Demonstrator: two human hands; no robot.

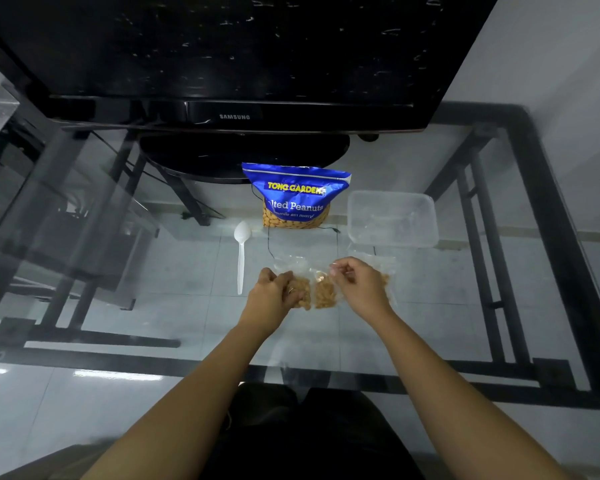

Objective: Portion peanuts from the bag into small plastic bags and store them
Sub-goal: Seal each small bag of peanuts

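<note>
Peanuts are what I handle, and the biggest holder of them is the blue peanut bag [297, 199], standing upright on the glass table [118, 265] in front of the television [222, 64]; I judge it rather heavy and floppy, best taken at its stiff top edge. To its right lies the clear plastic container [392, 218], light and rigid, apparently empty. Near me lie small plastic bags [323, 292] with peanuts inside; they are thin, slippery and soft, so I would pinch the empty upper film. My left hand [274, 292] is curled around one filled bag, my right hand [357, 285] pinches the film of another. A white plastic spoon [241, 254] lies untouched at the left.
</note>
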